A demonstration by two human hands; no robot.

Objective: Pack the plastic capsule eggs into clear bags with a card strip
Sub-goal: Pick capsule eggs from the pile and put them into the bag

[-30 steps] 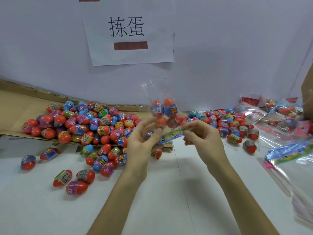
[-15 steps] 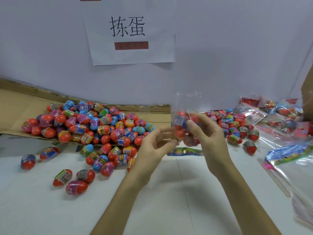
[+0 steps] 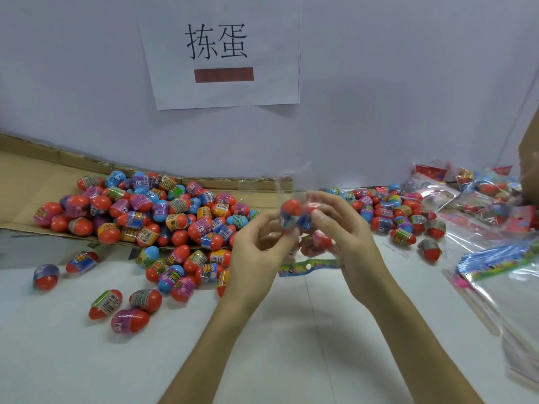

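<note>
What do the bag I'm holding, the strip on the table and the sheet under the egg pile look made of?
The bag: thin clear plastic film, glossy; the eggs show through it. The strip: probably printed card, flat, with a punched hole. The sheet: brown cardboard, matte, likely corrugated, with a folded rim.

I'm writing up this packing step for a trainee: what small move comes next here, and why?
Probably the right hand lets go and picks up the card strip: the clear bag, held between it and the left hand, already has eggs inside, while the strip lies on the table just below, outside the bag.
</note>
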